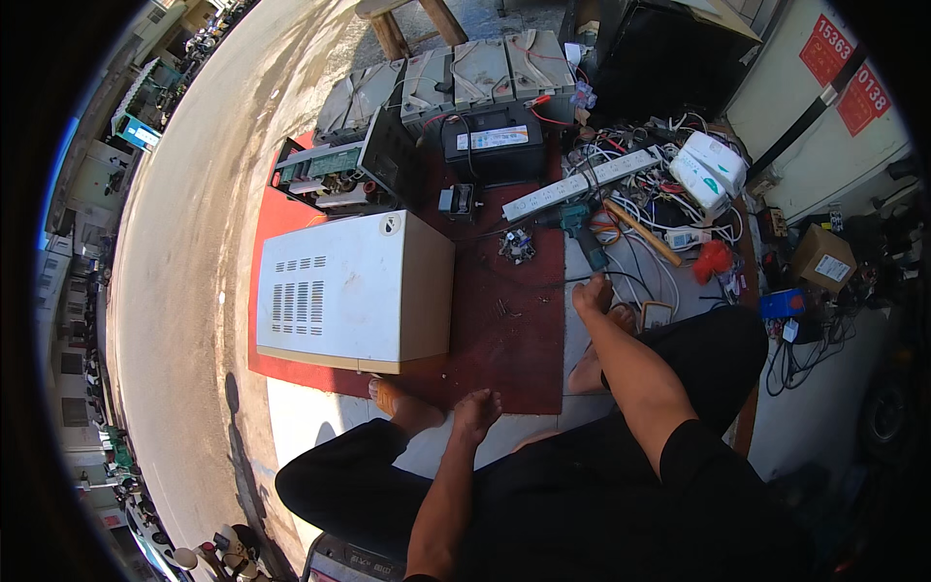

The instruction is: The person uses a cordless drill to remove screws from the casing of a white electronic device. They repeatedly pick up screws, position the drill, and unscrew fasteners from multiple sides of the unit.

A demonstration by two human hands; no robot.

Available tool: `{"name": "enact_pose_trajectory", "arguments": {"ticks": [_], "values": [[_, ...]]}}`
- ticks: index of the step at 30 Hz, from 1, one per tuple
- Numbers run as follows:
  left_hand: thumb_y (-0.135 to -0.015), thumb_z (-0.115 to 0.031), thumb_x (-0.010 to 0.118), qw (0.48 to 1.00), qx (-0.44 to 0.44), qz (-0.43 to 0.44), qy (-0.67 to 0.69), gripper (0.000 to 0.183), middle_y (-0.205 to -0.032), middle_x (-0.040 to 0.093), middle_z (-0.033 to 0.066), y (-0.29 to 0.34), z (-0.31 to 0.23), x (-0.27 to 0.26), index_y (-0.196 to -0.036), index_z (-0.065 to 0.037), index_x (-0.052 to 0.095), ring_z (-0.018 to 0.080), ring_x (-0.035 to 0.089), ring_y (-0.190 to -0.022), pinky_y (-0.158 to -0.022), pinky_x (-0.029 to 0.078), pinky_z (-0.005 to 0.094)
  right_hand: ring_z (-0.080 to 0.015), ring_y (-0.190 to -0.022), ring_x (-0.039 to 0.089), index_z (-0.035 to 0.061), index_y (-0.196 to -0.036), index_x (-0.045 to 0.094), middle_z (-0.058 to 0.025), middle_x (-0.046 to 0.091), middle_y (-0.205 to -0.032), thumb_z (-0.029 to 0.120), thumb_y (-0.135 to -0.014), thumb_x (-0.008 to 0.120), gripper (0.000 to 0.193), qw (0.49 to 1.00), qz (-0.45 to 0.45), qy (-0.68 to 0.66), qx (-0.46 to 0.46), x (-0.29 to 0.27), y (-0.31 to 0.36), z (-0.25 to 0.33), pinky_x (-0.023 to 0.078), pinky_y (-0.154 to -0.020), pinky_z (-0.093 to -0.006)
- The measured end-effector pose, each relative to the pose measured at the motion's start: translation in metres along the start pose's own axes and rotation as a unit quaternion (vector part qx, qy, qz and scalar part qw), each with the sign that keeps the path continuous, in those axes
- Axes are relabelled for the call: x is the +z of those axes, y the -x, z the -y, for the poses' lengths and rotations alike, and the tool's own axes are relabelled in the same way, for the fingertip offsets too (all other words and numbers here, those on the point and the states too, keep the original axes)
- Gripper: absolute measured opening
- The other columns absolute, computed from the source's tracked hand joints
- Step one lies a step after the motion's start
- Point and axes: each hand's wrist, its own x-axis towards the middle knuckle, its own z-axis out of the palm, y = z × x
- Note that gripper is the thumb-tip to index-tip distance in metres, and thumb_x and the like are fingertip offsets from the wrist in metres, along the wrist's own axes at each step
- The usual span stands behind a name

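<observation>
R hand (592,294) nr 1 drill (585,241); L hand (476,414) nr 1 box (354,281).

The right grip (593,294) is near a teal drill (584,236).

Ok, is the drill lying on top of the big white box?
No, the drill lies beside the long white power strip, apart from the white box.
</observation>
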Motion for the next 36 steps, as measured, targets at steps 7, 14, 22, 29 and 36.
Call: {"name": "enact_pose_trajectory", "arguments": {"ticks": [7, 14, 22, 29, 36], "values": [[-0.099, -0.005, 0.066, 0.994, 0.041, -0.095, -0.046, 0.012, -0.101, 0.07, 0.0142, -0.021, 0.004, -0.022, -0.11, 0.001, 0.066, 0.0268, 0.071, -0.085, -0.078, 0.063, 0.0363, -0.0404, -0.129, 0.06, 0.002, -0.138, 0.053, -0.0223, 0.06, -0.137, 0.031, -0.083, 0.088, 0.072, 0.987, 0.004, 0.136, -0.083, 0.012, -0.108, 0.045, 0.056, -0.103, -0.051], [-0.101, -0.011, 0.068, 0.983, 0.042, -0.14, -0.106, 0.014, -0.094, 0.069, 0.0091, -0.042, -0.004, -0.015, -0.106, 0.002, 0.069, 0.0218, 0.068, -0.082, -0.076, 0.06, 0.0365, -0.0383, -0.117, 0.07, -0.0029, -0.123, 0.063, -0.0255, 0.069, -0.128, 0.028, -0.073, 0.089, 0.064, 0.99, 0.118, 0.04, -0.062, 0.016, -0.143, 0.034, 0.059, -0.099, -0.0446], [-0.101, -0.014, 0.072, 0.98, 0.062, -0.112, -0.15, 0.018, -0.088, 0.07, 0.0097, -0.061, 0.004, -0.005, -0.107, 0.003, 0.072, 0.0197, 0.067, -0.077, -0.071, 0.057, 0.0344, -0.0401, -0.108, 0.073, 0.0017, -0.109, 0.074, -0.0257, 0.075, -0.116, 0.023, -0.071, 0.086, 0.045, 0.99, 0.096, -0.051, -0.087, -0.075, -0.092, 0.055, 0.059, -0.093, -0.0459], [-0.099, -0.02, 0.074, 0.938, 0.125, -0.132, -0.294, 0.026, -0.091, 0.074, 0.013, -0.109, 0.012, 0.01, -0.105, 0.006, 0.075, 0.021, 0.071, -0.078, -0.066, 0.056, 0.0347, -0.0424, -0.107, 0.069, -0.0026, -0.121, 0.06, -0.0239, 0.067, -0.113, 0.023, -0.074, 0.089, 0.06, 0.985, -0.075, -0.105, -0.115, -0.176, 0.046, 0.072, 0.055, -0.094, -0.051], [-0.094, -0.03, 0.077, 0.757, 0.268, -0.179, -0.568, 0.044, -0.108, 0.078, 0.0253, -0.118, -0.01, 0.059, -0.115, 0.008, 0.075, 0.035, 0.076, -0.103, -0.088, 0.057, 0.0432, -0.0236, -0.09, 0.068, -0.0013, -0.115, 0.065, -0.0132, 0.069, -0.101, 0.012, -0.083, 0.084, 0.04, 0.91, 0.079, -0.268, -0.305, -0.306, 0.136, 0.066, 0.055, -0.086, -0.041]]}}
